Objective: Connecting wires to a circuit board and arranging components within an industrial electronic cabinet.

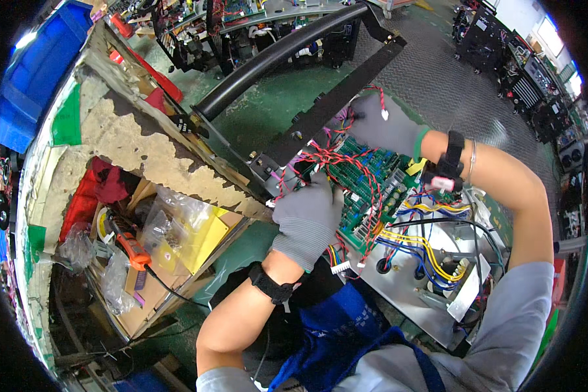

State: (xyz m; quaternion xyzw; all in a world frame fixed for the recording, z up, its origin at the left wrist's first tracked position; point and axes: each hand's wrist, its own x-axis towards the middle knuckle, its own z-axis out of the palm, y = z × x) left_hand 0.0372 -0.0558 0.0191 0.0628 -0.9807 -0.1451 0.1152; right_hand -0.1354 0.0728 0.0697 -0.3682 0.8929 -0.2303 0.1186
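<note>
My left hand, in a grey knit glove, is closed at the near left edge of a green circuit board, its curled fingers among red and pink wires. Over the board's far edge is my right hand, also gloved, with its fingers bent round wires of the same bundle; its fingertips are partly hidden. A loose wire end with a white connector sticks out beside the right hand. Twisted red-and-black wires run across the board. A white multi-pin connector hangs at the board's near edge.
A black metal frame bar rises beyond the board. Yellow and blue cables lie over the silver chassis. At left, a worn bench has an open compartment with an orange corded tool and plastic bags. Other machines stand farther off.
</note>
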